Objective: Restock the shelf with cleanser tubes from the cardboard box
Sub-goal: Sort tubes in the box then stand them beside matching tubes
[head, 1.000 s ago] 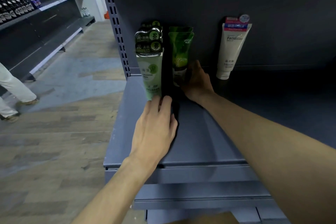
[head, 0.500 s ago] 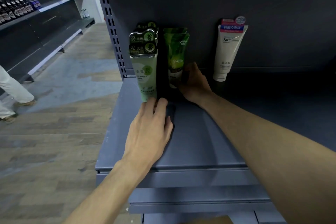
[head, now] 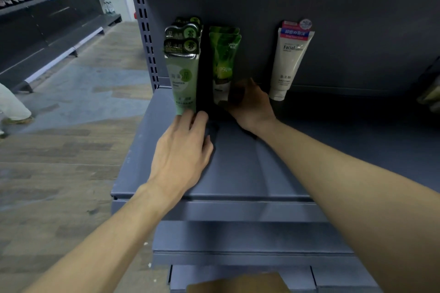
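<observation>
1. Evidently, in the head view, the step in hand is squaring up tubes already stood on the shelf (head: 238, 173), not fetching new ones: neither hand carries a tube clear of the deck.
2. Left hand (head: 183, 147) lies palm-down on the shelf, fingers together and stretched forward, their tips touching the foot of the front pale green cleanser tube (head: 182, 83). It pushes or steadies rather than grips; nothing is clamped in it.
3. Behind that tube more of the same kind stand in a file, with only their dark caps showing above it.
4. Right hand (head: 250, 107) reaches deeper, curled around the base of the darker green tube (head: 223, 64), which stands just beside the pale file with a dark gap between. Whether the fingers close fully on it I cannot tell, since shadow hides them.
5. A white tube (head: 289, 59) leans against the back panel, well apart to the right and untouched.
6. At the bottom edge a brown strip shows, probably the cardboard box (head: 238, 283), below the shelf front; its contents are out of sight.
7. Judged from this, the next move calls for letting go gently so both files stay upright, then drawing back and reaching down to the box for another tube. The open stretch beside the white tube looks the likeliest spot to fill.
</observation>
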`<state>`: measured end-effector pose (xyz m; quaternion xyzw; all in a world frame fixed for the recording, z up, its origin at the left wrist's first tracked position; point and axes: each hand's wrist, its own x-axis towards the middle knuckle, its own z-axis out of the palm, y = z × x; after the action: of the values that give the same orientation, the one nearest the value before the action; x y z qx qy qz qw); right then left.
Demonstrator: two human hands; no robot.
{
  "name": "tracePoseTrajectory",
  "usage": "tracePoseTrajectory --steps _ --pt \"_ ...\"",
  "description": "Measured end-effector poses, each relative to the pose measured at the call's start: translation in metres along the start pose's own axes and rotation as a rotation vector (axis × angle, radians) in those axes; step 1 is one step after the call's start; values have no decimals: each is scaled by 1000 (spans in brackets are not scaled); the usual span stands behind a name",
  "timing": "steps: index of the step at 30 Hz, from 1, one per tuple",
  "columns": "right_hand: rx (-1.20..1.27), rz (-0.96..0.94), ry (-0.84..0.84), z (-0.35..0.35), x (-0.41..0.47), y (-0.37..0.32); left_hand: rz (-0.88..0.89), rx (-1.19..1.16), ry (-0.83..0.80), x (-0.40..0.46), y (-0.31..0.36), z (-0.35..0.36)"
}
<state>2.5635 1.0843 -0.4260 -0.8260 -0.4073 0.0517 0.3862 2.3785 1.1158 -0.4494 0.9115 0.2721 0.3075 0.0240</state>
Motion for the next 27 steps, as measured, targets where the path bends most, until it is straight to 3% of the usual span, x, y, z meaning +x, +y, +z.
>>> tracePoseTrajectory --steps 10,14,19,27 --pt "-135 -85 -83 -54 -80 -1 -52 58 42 -34 24 -24" --pt "-243 -169 -62 -97 -167 7 92 -77 35 -98 73 -44" --pt "-335 -219 -122 -115 -272 46 271 -122 -219 -166 104 -20" --pt "-337 41 -357 -46 -336 140 157 -15 -578 -258 95 66"
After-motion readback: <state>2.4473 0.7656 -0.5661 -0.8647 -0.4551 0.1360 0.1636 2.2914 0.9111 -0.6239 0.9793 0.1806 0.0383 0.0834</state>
